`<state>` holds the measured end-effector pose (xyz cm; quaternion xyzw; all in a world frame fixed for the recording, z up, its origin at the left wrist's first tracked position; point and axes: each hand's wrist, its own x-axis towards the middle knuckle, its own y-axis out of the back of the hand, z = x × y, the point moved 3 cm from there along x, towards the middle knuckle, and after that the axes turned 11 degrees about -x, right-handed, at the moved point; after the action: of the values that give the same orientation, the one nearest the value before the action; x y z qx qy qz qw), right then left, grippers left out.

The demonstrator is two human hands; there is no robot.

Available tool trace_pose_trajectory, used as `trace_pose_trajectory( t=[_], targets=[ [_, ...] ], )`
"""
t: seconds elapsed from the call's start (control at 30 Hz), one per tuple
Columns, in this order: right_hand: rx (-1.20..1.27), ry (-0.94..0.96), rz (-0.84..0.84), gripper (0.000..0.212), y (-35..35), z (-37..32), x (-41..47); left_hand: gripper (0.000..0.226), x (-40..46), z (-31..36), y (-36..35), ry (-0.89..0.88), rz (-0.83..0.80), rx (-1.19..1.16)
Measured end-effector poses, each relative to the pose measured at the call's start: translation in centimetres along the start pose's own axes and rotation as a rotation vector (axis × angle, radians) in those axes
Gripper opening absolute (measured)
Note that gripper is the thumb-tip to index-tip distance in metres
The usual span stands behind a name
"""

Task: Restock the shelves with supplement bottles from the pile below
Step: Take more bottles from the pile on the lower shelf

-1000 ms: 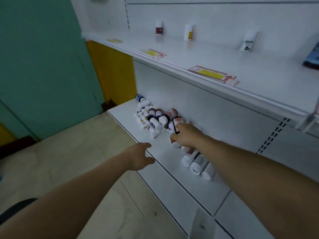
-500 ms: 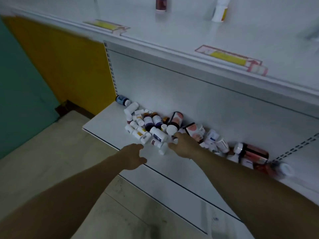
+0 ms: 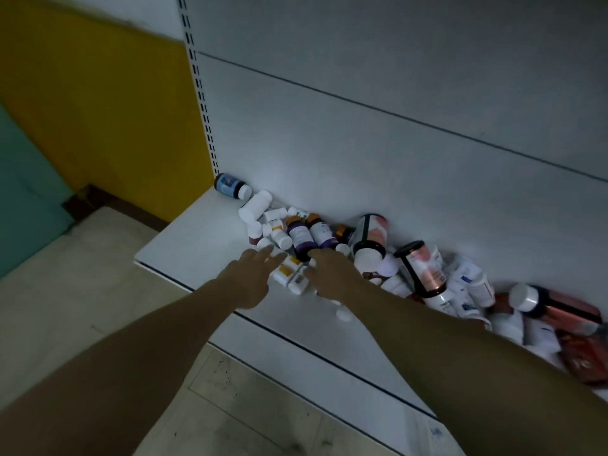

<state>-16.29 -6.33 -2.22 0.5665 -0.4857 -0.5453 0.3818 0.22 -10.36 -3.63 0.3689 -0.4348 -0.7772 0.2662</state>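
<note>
1. Nearest the camera, both forearms ran in from the bottom edge, their elbows cut off by the frame; the right forearm covered part of the bottom shelf and the near edge of the pile.
2. The left hand reached over the shelf's front edge with its fingers straight and spread, grasping nothing; the fingertips were blurred, so whether they touched a bottle could not be told.
3. The right hand lay just beside it, seen from the back. Its fingers pointed into the pile and were hidden behind the knuckles, so I could not tell whether it gripped anything.
4. Between the hands lay small white bottles with yellow labels, their print unreadable.
5. The pile of supplement bottles lay on the bottom shelf against the white back panel, stretching to the right edge, where red packs were cut off and smeared.
6. Two purple-labelled bottles lay side by side just beyond the fingers.
7. Farthest left, a blue-labelled bottle lay on its side in the corner, near a slotted upright.
8. Beyond stood a yellow wall.
</note>
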Motion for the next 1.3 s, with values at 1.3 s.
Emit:
trace_pose_trajectory(
  t=[1.3],
  targets=[
    [1.204, -0.308, 0.082, 0.047, 2.5, -1.0, -6.9, 0.036, -5.3, 1.4, 0.0, 0.191, 0.509, -1.333]
  ],
)
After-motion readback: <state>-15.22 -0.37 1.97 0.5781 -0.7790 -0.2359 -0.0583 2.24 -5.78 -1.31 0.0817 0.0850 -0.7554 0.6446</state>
